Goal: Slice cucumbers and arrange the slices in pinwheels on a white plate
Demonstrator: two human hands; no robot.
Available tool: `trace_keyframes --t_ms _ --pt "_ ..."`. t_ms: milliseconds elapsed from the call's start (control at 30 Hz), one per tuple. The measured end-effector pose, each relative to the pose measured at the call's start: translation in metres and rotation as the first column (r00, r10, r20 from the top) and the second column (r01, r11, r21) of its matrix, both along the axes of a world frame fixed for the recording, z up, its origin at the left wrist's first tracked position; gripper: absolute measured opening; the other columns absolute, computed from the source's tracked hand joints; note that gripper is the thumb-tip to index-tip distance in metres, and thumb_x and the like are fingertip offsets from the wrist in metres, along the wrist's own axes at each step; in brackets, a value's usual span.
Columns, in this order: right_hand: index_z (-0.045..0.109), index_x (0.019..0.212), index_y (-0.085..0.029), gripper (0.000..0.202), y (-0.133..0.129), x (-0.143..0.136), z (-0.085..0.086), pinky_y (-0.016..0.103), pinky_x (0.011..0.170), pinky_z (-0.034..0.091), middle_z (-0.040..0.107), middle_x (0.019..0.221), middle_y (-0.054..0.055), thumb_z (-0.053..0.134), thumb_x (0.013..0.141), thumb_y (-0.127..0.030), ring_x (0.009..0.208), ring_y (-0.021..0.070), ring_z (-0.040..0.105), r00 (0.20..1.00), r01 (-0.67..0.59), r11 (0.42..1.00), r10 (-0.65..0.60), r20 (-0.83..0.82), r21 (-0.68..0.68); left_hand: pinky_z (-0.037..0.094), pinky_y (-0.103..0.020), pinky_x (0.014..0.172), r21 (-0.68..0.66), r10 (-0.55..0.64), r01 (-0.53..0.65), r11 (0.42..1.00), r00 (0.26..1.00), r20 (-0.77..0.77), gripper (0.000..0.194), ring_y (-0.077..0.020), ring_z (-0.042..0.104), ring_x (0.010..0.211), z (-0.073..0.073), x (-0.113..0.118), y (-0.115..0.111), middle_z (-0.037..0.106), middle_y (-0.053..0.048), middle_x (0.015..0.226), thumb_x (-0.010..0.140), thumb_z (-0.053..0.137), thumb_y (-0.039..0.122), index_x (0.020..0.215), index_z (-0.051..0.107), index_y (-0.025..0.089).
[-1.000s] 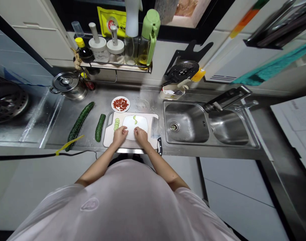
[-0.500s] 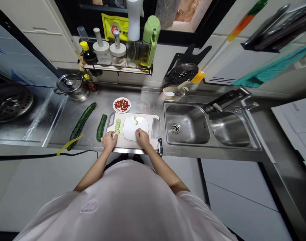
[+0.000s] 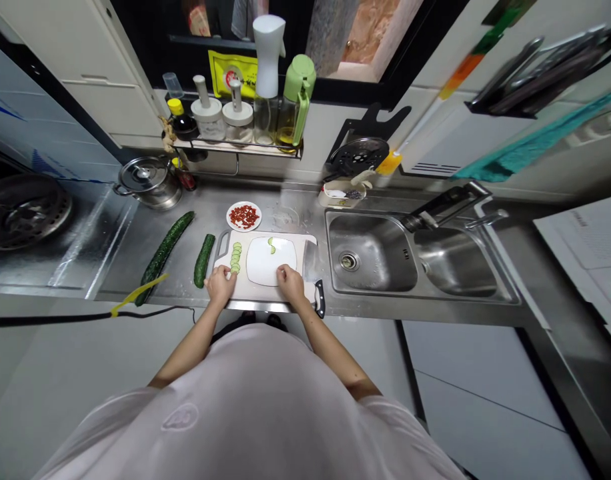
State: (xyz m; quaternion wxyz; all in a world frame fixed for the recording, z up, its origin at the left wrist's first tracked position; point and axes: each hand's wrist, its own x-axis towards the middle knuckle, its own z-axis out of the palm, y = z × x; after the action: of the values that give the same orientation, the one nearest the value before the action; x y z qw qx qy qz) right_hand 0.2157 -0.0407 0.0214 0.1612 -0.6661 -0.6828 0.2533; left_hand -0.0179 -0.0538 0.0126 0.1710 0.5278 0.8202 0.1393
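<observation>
A white square plate (image 3: 258,270) lies on a white cutting board (image 3: 243,291), with a couple of thin cucumber slices (image 3: 272,244) near its far edge. My right hand (image 3: 291,285) is at the plate's right edge, thumb and fingers pinched together; anything between them is too small to make out. A row of overlapping cucumber slices (image 3: 236,255) runs along the board's left part. At the near end of that row, the curled fingers of my left hand (image 3: 221,285) touch the last slices. A knife (image 3: 320,298) rests at the board's right end, its black handle toward me.
Left of the board lie a cut cucumber (image 3: 204,261) and a long whole cucumber (image 3: 168,251). Behind it stands a small plate of chopped red pieces (image 3: 244,217). A lidded pot (image 3: 149,181) is at the back left; a double sink (image 3: 370,257) is on the right.
My right hand has shifted slightly right, from over the plate to its edge. My left hand stays by the row of slices. The camera view has tilted up a little.
</observation>
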Motion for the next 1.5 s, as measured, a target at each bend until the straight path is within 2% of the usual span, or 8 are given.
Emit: trace_keyframes --t_ms 300,467,600,733,867,1000,1167,1500 --pt "0.063 0.100 -0.022 0.026 -0.001 0.002 0.006 0.022 0.066 0.037 0.066 0.080 0.001 0.039 0.093 -0.030 0.074 0.0162 0.060 1.000 0.004 1.000 -0.003 -0.021 0.015 0.040 -0.026 0.067 0.008 0.121 -0.127 0.992 0.962 0.245 0.016 -0.0173 0.062 0.076 -0.009 0.000 -0.002 0.068 -0.001 0.083 0.079 0.059 0.037 0.087 0.058 0.023" --pt "0.063 0.099 -0.023 0.025 -0.003 -0.002 0.014 0.023 0.067 0.038 0.065 0.078 0.000 0.040 0.093 -0.030 0.074 0.0161 0.060 0.998 -0.003 1.000 0.004 -0.060 0.015 0.046 -0.024 0.067 0.085 0.111 -0.178 0.980 0.853 0.509 0.022 -0.0140 0.062 0.071 -0.009 -0.003 -0.004 0.067 -0.002 0.078 0.076 0.062 0.033 0.092 0.062 0.019" --pt "0.063 0.102 -0.022 0.025 -0.004 -0.010 0.027 0.023 0.069 0.041 0.064 0.078 0.001 0.043 0.093 -0.034 0.073 0.0156 0.059 0.986 -0.016 1.000 0.019 -0.164 0.020 0.048 -0.023 0.065 0.137 0.028 -0.156 0.978 0.753 0.657 0.022 -0.0115 0.059 0.066 0.009 0.007 0.000 0.066 -0.003 0.077 0.074 0.063 0.032 0.090 0.062 0.017" --pt "0.059 0.116 -0.021 0.033 -0.005 -0.026 0.045 0.025 0.077 0.045 0.066 0.100 0.005 0.047 0.091 -0.039 0.081 0.0149 0.060 0.943 -0.052 0.998 0.064 -0.328 0.045 0.049 -0.023 0.069 0.202 -0.197 0.073 0.977 0.679 0.708 0.021 -0.0116 0.060 0.069 0.039 0.029 0.005 0.067 -0.002 0.080 0.077 0.062 0.034 0.092 0.065 0.019" --pt "0.063 0.103 -0.022 0.025 -0.007 -0.035 0.060 0.025 0.079 0.046 0.067 0.098 0.004 0.046 0.091 -0.036 0.084 0.0152 0.060 0.900 -0.059 0.996 0.080 -0.429 0.062 0.049 -0.024 0.068 0.204 -0.253 0.153 0.967 0.654 0.713 0.021 -0.0130 0.060 0.073 0.063 0.053 0.006 0.066 -0.003 0.082 0.079 0.060 0.036 0.092 0.065 0.021" --pt "0.063 0.092 -0.022 0.022 -0.009 -0.031 0.069 0.026 0.072 0.046 0.068 0.088 0.003 0.046 0.090 -0.035 0.078 0.0160 0.061 0.893 -0.010 1.000 0.012 -0.450 0.006 0.046 -0.024 0.063 0.210 -0.255 0.149 0.966 0.667 0.700 0.023 -0.0123 0.056 0.067 0.072 0.066 0.004 0.064 -0.002 0.080 0.079 0.059 0.039 0.094 0.062 0.022" --pt "0.061 0.083 -0.022 0.019 -0.017 -0.024 0.071 0.024 0.064 0.043 0.066 0.075 0.000 0.049 0.087 -0.036 0.068 0.0151 0.058 0.857 0.045 0.998 -0.062 -0.512 -0.045 0.042 -0.023 0.062 0.236 -0.301 0.187 0.953 0.550 0.779 0.028 -0.0105 0.052 0.064 0.071 0.068 -0.001 0.060 0.000 0.077 0.080 0.062 0.041 0.098 0.060 0.021" --pt "0.061 0.079 -0.021 0.019 -0.016 -0.024 0.068 0.026 0.069 0.043 0.064 0.078 0.001 0.050 0.088 -0.033 0.072 0.0151 0.057 0.833 0.122 0.992 -0.080 -0.548 0.041 0.037 -0.023 0.057 -0.103 0.043 0.219 0.970 0.261 0.964 0.050 -0.0097 0.050 0.059 0.063 0.060 -0.016 0.061 -0.002 0.073 0.079 0.055 0.065 0.090 0.059 0.016"
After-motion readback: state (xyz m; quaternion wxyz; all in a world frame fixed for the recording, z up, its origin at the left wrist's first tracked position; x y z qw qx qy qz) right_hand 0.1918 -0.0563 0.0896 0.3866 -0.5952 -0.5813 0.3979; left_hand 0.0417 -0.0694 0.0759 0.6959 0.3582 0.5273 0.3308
